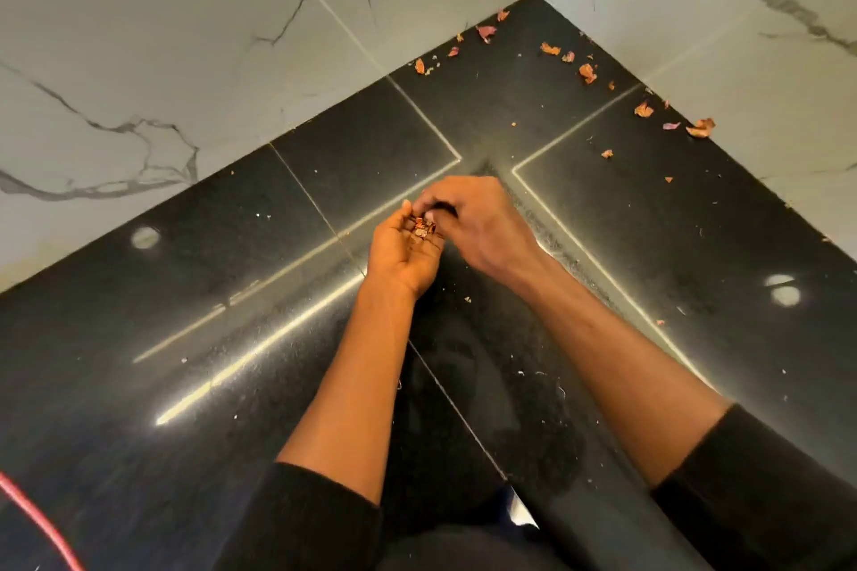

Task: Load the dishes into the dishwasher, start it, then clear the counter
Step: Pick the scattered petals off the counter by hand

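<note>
Clearing stage, judged partly done: left hand cupped palm-up round gathered scraps, right hand pinching more into it, loose scraps left in the bench corner; dishwasher unseen.

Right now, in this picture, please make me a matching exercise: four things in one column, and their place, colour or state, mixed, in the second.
1 left hand
2 loose peels
3 red cord
4 wall

A white marble, grey veins
B lower left edge of the view
C palm up, cupping peel scraps
D scattered on the black counter near the far corner

Pairs: 1-C, 2-D, 3-B, 4-A
</note>
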